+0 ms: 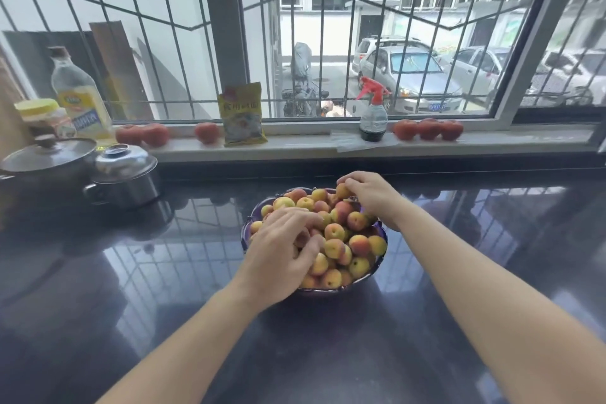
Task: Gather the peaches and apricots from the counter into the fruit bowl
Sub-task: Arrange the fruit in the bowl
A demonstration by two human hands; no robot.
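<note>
Purple, the bowl (pixel 380 233) sits mid-counter (pixel 459 272), nearer the far edge, heaped with fruit (pixel 334 248). Our left hand (pixel 283 249) lies on the pile's near left side, fingers curled into the fruit; we cannot tell whether it grips one. Our right hand (pixel 369 195) pinches an apricot (pixel 343 191) between fingertips at the bowl's far rim.

The left hand (pixel 282 248) hides the fruit bowl's (pixel 382 231) near-left rim and the fruit beneath; what its fingers hold cannot be told. The pan (pixel 49 162) is cut off at the left edge.
</note>
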